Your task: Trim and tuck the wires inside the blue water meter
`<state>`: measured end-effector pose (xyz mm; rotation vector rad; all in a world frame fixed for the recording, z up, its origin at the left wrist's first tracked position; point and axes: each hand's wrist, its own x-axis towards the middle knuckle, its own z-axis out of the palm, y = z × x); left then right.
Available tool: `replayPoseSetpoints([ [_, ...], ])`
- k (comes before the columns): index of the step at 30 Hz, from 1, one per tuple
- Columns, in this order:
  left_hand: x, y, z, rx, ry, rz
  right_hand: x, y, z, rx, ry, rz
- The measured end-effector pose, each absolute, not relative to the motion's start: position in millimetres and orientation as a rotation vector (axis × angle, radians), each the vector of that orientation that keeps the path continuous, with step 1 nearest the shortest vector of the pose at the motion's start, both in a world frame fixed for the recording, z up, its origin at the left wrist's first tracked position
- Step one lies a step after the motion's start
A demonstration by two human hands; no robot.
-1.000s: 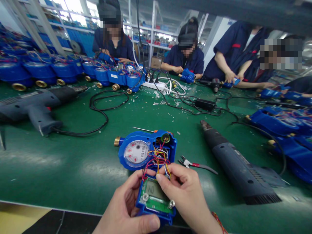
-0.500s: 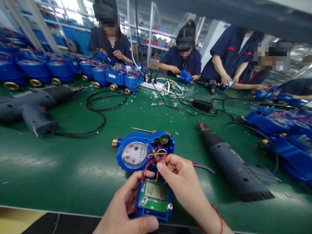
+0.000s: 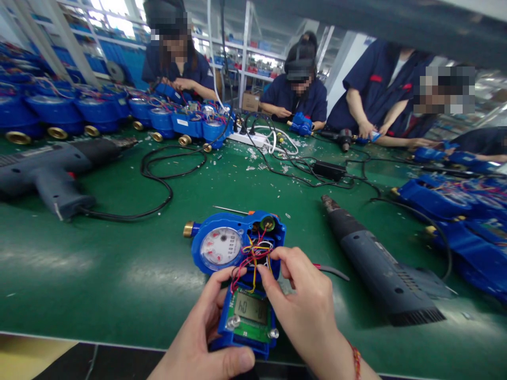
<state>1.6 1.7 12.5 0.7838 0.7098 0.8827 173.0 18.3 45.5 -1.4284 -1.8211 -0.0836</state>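
Two heat guns [image 3: 380,266] [image 3: 51,171] flank meter [image 3: 237,245]; cables [image 3: 158,179] beyond.

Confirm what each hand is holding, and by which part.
Left hand grips the blue display module by its lower-left edge; right hand pinches the coloured wires above it.

On the green bench [image 3: 99,274], an opened blue water meter [image 3: 233,243] lies dial up. The left hand [image 3: 202,338] grips its detached display module [image 3: 247,316] from below. The right hand [image 3: 304,306] pinches the coloured wires [image 3: 253,256] joining module and meter. A heat gun [image 3: 380,269] lies just right; side cutters [image 3: 330,270] are partly hidden behind the right hand.
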Motion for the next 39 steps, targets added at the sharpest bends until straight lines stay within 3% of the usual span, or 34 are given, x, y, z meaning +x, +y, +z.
replayPoseSetpoints([
  [6,0.3,2.4,11.0,0.805,0.734,0.908,173.3,24.0,57.8,-1.215,-1.990,0.000],
  [15,0.2,4.8,15.4,0.690,0.731,0.959,169.2,36.1,50.1,-1.259,-1.911,0.198],
  [39,8.4,1.0,5.4,0.884,0.795,1.031,171.8,31.9,53.9,-1.166,-2.005,0.172],
])
